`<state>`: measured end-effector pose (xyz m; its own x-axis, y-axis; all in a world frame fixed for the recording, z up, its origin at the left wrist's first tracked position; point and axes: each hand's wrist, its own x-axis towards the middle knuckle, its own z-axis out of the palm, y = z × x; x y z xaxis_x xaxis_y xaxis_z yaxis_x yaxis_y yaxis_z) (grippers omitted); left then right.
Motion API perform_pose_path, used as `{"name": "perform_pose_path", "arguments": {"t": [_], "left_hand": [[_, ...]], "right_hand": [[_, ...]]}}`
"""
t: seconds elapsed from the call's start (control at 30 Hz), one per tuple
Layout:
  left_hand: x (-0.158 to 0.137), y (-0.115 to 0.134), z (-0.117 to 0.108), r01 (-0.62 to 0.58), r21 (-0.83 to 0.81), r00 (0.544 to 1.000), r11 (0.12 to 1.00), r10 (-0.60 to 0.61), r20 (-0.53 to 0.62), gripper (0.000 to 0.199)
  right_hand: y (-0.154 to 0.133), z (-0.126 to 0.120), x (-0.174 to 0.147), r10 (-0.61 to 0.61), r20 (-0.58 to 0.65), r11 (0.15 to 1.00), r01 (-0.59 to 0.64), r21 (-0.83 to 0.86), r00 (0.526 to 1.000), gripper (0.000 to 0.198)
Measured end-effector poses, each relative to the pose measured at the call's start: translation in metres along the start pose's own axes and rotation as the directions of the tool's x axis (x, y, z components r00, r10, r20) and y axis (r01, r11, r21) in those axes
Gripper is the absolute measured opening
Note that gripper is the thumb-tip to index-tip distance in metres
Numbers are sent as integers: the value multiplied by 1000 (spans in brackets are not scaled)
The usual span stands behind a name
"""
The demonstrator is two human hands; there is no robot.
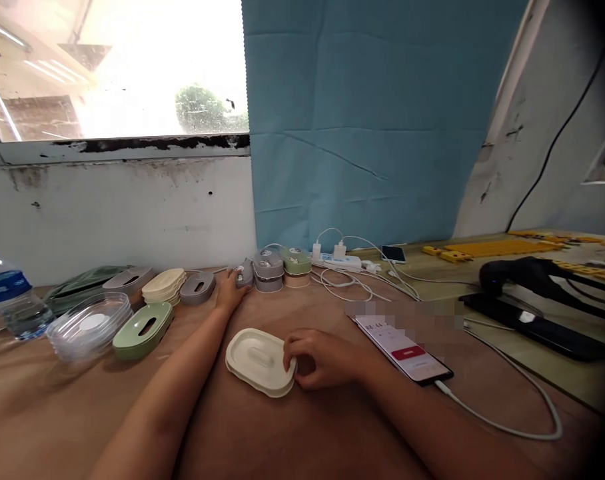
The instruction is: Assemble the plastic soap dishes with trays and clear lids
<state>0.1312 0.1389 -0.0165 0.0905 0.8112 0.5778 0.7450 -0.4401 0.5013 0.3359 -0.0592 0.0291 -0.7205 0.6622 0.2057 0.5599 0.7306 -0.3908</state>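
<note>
In front of me a cream oval lid (pixel 255 357) with a raised middle ridge lies on the brown table. The fingers and thumb of my right hand (pixel 320 357) are closed on its right edge. Farther back, my left hand (pixel 230 291) rests against a small grey lunch box (pixel 244 275), its fingers bent over the near side. Just right of that box stand another grey lunch box (pixel 268 272) and a green-topped one (pixel 296 267). To the left of my left hand is a grey oval frame (pixel 198 288) with a slot.
A green slotted frame (pixel 143 330), clear plastic trays (pixel 90 327), stacked cream pieces (pixel 164 285) and a water bottle (pixel 10 293) stand left. On the right lie a charging phone (pixel 407 352), white cables (pixel 342 283), a power strip (pixel 350 261) and a black strapped device (pixel 537 323).
</note>
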Motion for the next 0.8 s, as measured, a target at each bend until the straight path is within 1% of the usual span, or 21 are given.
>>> {"name": "perform_pose_path", "arguments": {"t": [0.1, 0.17, 0.23, 0.3, 0.33, 0.4, 0.47, 0.5, 0.53, 0.63, 0.67, 0.73, 0.8], "left_hand": [[-16, 7, -18, 0, -24, 999, 1000, -1, -37, 49], [-33, 12, -40, -28, -51, 998, 998, 25, -58, 48], [-57, 17, -69, -87, -112, 994, 990, 79, -74, 47], [-84, 18, -100, -116, -166, 992, 979, 104, -78, 46], [-97, 18, -115, -115, -194, 991, 974, 100, -88, 46], [-121, 15, -142, -78, -270, 993, 960, 51, -106, 47], [-139, 12, -163, 2, -401, 991, 916, -56, -123, 49], [-145, 11, -170, 50, -474, 983, 879, -127, -131, 51], [-149, 10, -177, 96, -544, 969, 833, -203, -140, 53], [-150, 8, -187, 181, -690, 895, 701, -407, -180, 56], [-148, 6, -189, 182, -719, 870, 671, -451, -200, 57], [-143, 1, -189, 148, -765, 834, 627, -495, -244, 57], [-139, -5, -189, 99, -798, 820, 595, -503, -274, 55]], "right_hand": [[1, -8, -4, -14, 56, 998, 11, 60, 998, 18], [1, -14, -7, -4, 107, 995, -7, 103, 994, 16], [2, -19, -9, 32, 129, 992, -47, 114, 991, 16], [0, -17, -8, 77, 104, 991, -87, 101, 992, 15], [-1, -13, -5, 102, 68, 990, -108, 92, 992, 15], [-4, 0, 7, 151, -49, 987, -148, 62, 987, 15], [-6, 18, 29, 187, -185, 981, -194, -17, 965, 15], [-6, 27, 43, 200, -226, 971, -223, -82, 954, 14], [-5, 35, 58, 224, -258, 951, -269, -152, 940, 14], [4, 52, 110, 281, -321, 911, -356, -207, 905, 16], [9, 56, 127, 304, -343, 895, -390, -216, 889, 16], [18, 61, 158, 354, -376, 858, -458, -233, 856, 18], [27, 65, 182, 394, -398, 823, -511, -249, 828, 19]]}}
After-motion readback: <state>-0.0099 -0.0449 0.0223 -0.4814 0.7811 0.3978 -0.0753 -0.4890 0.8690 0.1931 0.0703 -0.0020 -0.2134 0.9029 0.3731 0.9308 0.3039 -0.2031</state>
